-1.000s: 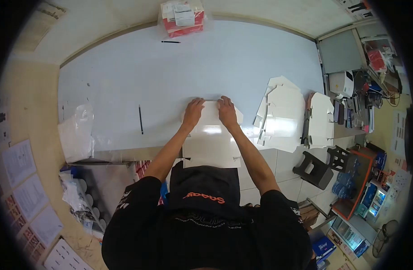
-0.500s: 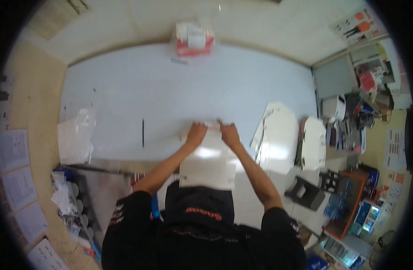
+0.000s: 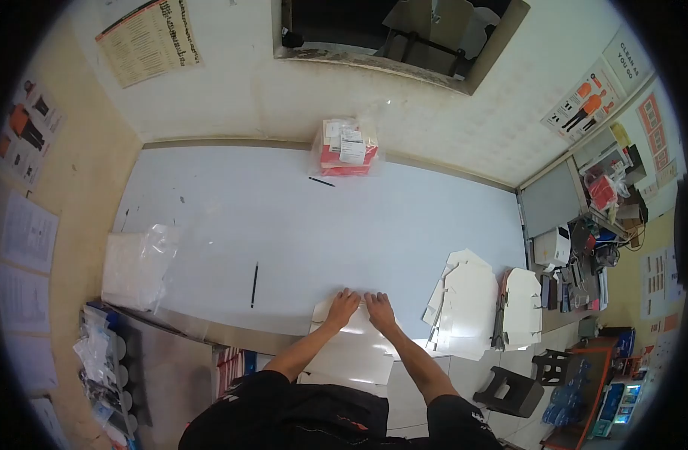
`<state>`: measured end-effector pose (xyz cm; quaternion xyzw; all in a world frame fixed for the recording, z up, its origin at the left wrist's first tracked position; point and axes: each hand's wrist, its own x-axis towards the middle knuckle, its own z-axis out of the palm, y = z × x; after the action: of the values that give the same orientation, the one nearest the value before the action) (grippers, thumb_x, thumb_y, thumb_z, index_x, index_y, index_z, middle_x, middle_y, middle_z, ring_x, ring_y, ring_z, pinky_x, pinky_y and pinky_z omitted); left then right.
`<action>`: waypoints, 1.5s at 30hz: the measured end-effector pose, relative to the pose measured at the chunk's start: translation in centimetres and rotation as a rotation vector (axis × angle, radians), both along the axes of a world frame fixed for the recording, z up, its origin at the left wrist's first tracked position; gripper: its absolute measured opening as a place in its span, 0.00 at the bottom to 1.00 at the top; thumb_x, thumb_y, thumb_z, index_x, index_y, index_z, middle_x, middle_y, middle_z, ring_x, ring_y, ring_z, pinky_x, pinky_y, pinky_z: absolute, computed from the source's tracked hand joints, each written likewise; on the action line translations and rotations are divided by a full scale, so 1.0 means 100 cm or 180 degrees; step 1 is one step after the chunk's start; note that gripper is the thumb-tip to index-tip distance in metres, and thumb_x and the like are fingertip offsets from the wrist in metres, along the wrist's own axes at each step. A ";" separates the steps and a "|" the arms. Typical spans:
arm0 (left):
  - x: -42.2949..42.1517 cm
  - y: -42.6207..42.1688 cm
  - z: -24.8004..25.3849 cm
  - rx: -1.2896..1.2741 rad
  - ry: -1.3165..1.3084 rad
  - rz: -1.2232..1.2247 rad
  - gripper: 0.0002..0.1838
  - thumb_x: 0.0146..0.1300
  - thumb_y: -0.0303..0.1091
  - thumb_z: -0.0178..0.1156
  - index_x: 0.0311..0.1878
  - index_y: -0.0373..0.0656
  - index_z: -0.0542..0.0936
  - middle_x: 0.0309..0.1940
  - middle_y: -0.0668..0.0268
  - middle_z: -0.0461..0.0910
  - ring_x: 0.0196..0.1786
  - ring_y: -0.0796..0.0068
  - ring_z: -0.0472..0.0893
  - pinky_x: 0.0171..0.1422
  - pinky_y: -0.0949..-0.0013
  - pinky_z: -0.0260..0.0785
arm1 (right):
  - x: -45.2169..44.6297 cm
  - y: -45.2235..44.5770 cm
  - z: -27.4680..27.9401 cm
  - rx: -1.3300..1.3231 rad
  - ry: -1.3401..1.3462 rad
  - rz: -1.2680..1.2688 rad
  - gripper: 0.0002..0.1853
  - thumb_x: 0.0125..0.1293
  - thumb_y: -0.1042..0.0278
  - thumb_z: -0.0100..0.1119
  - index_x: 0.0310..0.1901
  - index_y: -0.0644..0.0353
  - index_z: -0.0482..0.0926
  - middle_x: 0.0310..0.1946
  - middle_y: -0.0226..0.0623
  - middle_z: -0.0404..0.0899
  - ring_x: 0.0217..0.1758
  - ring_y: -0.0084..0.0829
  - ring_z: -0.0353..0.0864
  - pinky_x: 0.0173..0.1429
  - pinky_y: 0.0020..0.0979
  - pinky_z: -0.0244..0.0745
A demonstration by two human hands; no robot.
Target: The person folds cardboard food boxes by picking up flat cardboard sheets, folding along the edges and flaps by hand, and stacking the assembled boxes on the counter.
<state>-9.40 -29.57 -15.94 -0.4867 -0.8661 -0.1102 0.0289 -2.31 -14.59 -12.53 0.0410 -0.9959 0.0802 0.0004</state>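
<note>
A flat white cardboard sheet (image 3: 345, 364) with a glossy face lies at the table's near edge and reaches back toward my body. My left hand (image 3: 344, 306) is closed on its far edge, fingers bent over the cardboard. Close beside it, my right hand (image 3: 379, 309) grips the same edge, its fingers curled too. The fingertips are small in view, and what is under them is hidden. To the right lies a loose pile of white cardboard pieces (image 3: 470, 307) with cut corners, apart from my right hand.
A second cardboard stack (image 3: 524, 307) stands farther right. On the white table (image 3: 231, 202) are a thin dark stick (image 3: 255, 285), a clear plastic bag (image 3: 138, 266) at left, and a wrapped red-and-white package (image 3: 349, 154) by the wall. A dark stool (image 3: 509, 391) is at lower right.
The camera view has tilted upward, so the table and hands appear lower and a wall opening shows. Both hands stay at the sheet's far edge and are slightly closer together.
</note>
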 end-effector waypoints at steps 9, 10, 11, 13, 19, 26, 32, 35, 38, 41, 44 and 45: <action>0.005 -0.001 -0.015 -0.0247 -0.0780 0.0091 0.11 0.56 0.30 0.56 0.43 0.42 0.79 0.46 0.61 0.76 0.56 0.59 0.72 0.55 0.56 0.69 | 0.014 -0.005 -0.024 0.0036 0.0022 0.0037 0.22 0.45 0.82 0.54 0.47 0.62 0.70 0.32 0.45 0.74 0.41 0.45 0.73 0.45 0.42 0.66; -0.002 0.001 0.002 -0.0313 -0.0962 -0.0013 0.10 0.57 0.29 0.55 0.42 0.41 0.79 0.44 0.59 0.77 0.53 0.58 0.75 0.52 0.56 0.71 | 0.010 -0.001 -0.012 -0.0142 -0.0120 -0.0154 0.21 0.48 0.82 0.53 0.48 0.61 0.70 0.30 0.45 0.75 0.39 0.46 0.74 0.44 0.43 0.67; -0.015 -0.001 0.024 -0.0381 -0.1156 -0.0077 0.09 0.57 0.28 0.55 0.40 0.40 0.80 0.42 0.57 0.79 0.51 0.56 0.78 0.49 0.56 0.73 | 0.000 0.003 0.002 -0.0325 -0.0278 -0.0307 0.20 0.50 0.82 0.53 0.48 0.59 0.70 0.29 0.45 0.75 0.38 0.46 0.76 0.43 0.44 0.67; -0.039 0.005 0.050 -0.0444 -0.1600 -0.0087 0.10 0.53 0.27 0.61 0.39 0.38 0.81 0.40 0.54 0.81 0.46 0.52 0.81 0.46 0.57 0.76 | -0.012 0.019 0.009 -0.0556 -0.0565 -0.0225 0.24 0.50 0.79 0.61 0.52 0.58 0.71 0.28 0.46 0.78 0.34 0.45 0.80 0.44 0.44 0.71; -0.101 0.011 0.038 -0.1509 -0.3648 -0.0888 0.18 0.32 0.32 0.80 0.27 0.36 0.84 0.25 0.57 0.84 0.26 0.67 0.82 0.28 0.65 0.76 | -0.036 0.040 0.073 -0.2716 -0.2543 -0.0480 0.46 0.39 0.77 0.77 0.64 0.67 0.64 0.26 0.38 0.84 0.32 0.28 0.84 0.47 0.30 0.78; -0.084 -0.004 0.025 -0.0965 -0.3055 -0.0535 0.23 0.24 0.38 0.82 0.24 0.36 0.82 0.20 0.61 0.82 0.23 0.67 0.81 0.30 0.62 0.74 | -0.032 0.043 0.026 -0.1689 -0.2419 -0.0674 0.58 0.27 0.62 0.84 0.66 0.61 0.61 0.32 0.38 0.83 0.49 0.41 0.78 0.58 0.37 0.74; -0.053 -0.019 0.024 0.0202 -0.2802 0.0149 0.22 0.25 0.34 0.81 0.20 0.41 0.75 0.26 0.56 0.79 0.32 0.52 0.79 0.38 0.55 0.72 | -0.031 0.037 0.012 -0.1360 -0.2576 -0.0707 0.41 0.30 0.66 0.81 0.54 0.53 0.78 0.55 0.40 0.75 0.58 0.44 0.75 0.62 0.40 0.72; -0.022 -0.018 -0.026 0.0864 -0.1534 0.0253 0.23 0.36 0.35 0.75 0.36 0.40 0.76 0.36 0.54 0.79 0.48 0.53 0.76 0.53 0.50 0.67 | -0.021 0.043 -0.028 -0.0682 -0.1392 -0.0142 0.39 0.28 0.66 0.82 0.51 0.53 0.76 0.35 0.39 0.83 0.43 0.43 0.81 0.48 0.43 0.78; -0.011 -0.012 0.006 0.0334 -0.1660 0.0424 0.10 0.51 0.24 0.54 0.38 0.41 0.77 0.39 0.51 0.78 0.47 0.48 0.77 0.52 0.49 0.69 | -0.011 0.038 -0.026 -0.1346 -0.1241 -0.0606 0.33 0.32 0.72 0.79 0.45 0.55 0.74 0.24 0.40 0.82 0.27 0.41 0.81 0.37 0.39 0.76; -0.037 -0.019 0.027 0.0623 -0.2262 0.0183 0.14 0.50 0.39 0.66 0.38 0.44 0.78 0.37 0.54 0.80 0.48 0.51 0.78 0.52 0.49 0.70 | -0.013 0.029 0.002 -0.1613 -0.1414 -0.0713 0.29 0.37 0.75 0.77 0.45 0.59 0.73 0.20 0.39 0.82 0.25 0.34 0.81 0.34 0.36 0.75; -0.058 -0.047 0.084 0.0231 -0.2535 -0.0293 0.27 0.48 0.54 0.70 0.47 0.46 0.79 0.43 0.56 0.81 0.52 0.53 0.78 0.57 0.54 0.70 | -0.013 0.032 0.035 -0.2589 -0.2142 -0.0655 0.33 0.41 0.77 0.75 0.53 0.58 0.72 0.25 0.37 0.84 0.31 0.31 0.84 0.40 0.32 0.78; -0.064 -0.053 0.080 0.0294 -0.3035 -0.0028 0.30 0.51 0.59 0.66 0.51 0.50 0.78 0.48 0.53 0.79 0.56 0.53 0.75 0.61 0.54 0.68 | -0.010 0.017 0.054 -0.2573 -0.2180 -0.0648 0.33 0.41 0.77 0.75 0.53 0.58 0.72 0.25 0.37 0.84 0.31 0.31 0.84 0.40 0.32 0.78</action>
<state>-15.76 -34.82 -7.90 -0.3838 -0.7749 -0.3597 -0.3505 -3.35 -12.91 -7.13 -0.0877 -0.8278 0.4654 -0.3008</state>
